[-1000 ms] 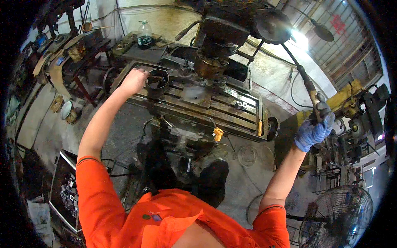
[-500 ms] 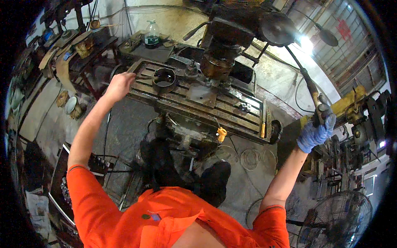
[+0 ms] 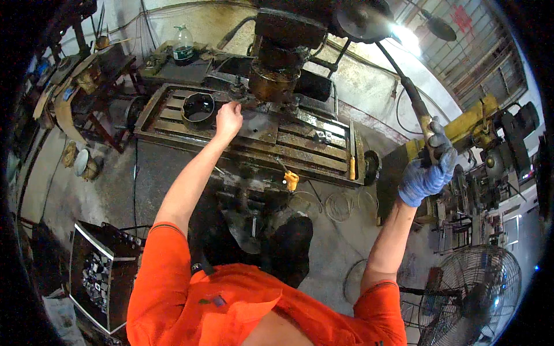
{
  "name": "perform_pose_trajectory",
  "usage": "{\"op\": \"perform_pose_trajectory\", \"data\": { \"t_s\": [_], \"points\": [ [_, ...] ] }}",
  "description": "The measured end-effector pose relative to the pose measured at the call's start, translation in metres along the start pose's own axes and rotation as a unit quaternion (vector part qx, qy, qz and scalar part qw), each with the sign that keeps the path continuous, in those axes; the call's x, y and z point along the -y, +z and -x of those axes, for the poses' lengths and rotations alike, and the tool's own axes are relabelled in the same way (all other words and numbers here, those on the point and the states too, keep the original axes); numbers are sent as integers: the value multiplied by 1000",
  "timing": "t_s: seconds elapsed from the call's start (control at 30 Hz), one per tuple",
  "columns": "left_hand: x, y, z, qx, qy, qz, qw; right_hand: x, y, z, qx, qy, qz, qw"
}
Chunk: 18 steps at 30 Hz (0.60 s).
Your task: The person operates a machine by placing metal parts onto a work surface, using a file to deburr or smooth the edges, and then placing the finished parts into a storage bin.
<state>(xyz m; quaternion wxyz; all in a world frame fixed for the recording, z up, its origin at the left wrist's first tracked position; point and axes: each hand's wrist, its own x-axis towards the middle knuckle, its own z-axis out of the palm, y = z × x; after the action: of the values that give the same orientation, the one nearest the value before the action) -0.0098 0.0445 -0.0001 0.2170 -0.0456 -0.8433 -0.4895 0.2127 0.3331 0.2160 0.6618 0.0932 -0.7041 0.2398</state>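
My bare left hand (image 3: 229, 121) is over the machine table (image 3: 173, 128), just right of a round dark pot (image 3: 198, 111) with dark contents. Its fingers are closed; what they hold, if anything, is too small to make out. A flat metal plate (image 3: 262, 128) lies beside that hand, under the machine's spindle head (image 3: 271, 81). My right hand (image 3: 428, 173), in a blue-grey glove, grips the end of a long lever (image 3: 414, 95) that slopes down from the machine's upper right.
On the table's right are a small metal block (image 3: 321, 136) and a yellow-handled tool (image 3: 352, 167). A yellow object (image 3: 291, 180) hangs at its front edge. A box of small metal parts (image 3: 97, 282) stands lower left, a fan (image 3: 476, 294) lower right. A lamp (image 3: 407, 37) shines above.
My left hand has moved right, from the pot's left side to its right side, near the plate. My right hand stays on the lever. The view has shifted somewhat.
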Motion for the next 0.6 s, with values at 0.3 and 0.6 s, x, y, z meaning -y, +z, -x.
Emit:
{"op": "perform_pose_trajectory", "data": {
  "t_s": [0.3,0.6],
  "points": [
    [-3,-6,8,47,7,-29,998,-2,2,13,-5,22,-56,998],
    [26,-88,3,1,91,-65,994,-8,1,33,-12,131,-150,980]
  ]
}}
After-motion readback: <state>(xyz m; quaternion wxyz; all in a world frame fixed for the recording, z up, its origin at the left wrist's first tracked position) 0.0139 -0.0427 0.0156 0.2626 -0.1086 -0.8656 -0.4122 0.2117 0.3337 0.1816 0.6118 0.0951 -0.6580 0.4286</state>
